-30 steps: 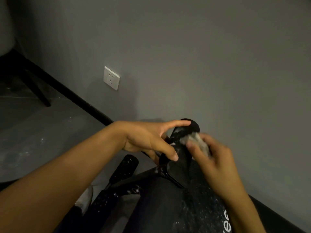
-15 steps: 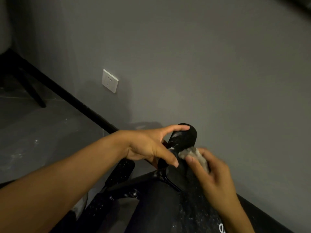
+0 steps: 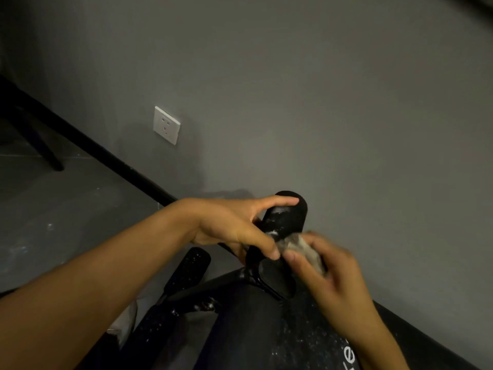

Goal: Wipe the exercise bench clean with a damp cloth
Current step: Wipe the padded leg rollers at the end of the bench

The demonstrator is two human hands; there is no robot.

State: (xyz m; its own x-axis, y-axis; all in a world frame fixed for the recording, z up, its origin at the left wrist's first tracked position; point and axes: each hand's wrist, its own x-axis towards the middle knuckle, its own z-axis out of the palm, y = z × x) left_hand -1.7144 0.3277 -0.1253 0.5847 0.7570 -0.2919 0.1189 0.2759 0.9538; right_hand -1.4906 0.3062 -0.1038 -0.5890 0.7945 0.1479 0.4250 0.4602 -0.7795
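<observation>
Two hands were recorded at the far end of the dark bench (image 3: 256, 332): the left hand (image 3: 234, 228) clasped the black foam roller (image 3: 286, 220) between thumb and outstretched forefinger, its remaining fingers hidden behind the roller; the right hand (image 3: 330, 271), motion-blurred, pinched a crumpled grey cloth (image 3: 301, 247) against the roller's near side. Bench padding was speckled white and cut off at the lower edge, its white lettering (image 3: 349, 356) only partly visible. One second roller (image 3: 189, 268) stood lower left; one white wall socket (image 3: 166, 125) sat behind.
</observation>
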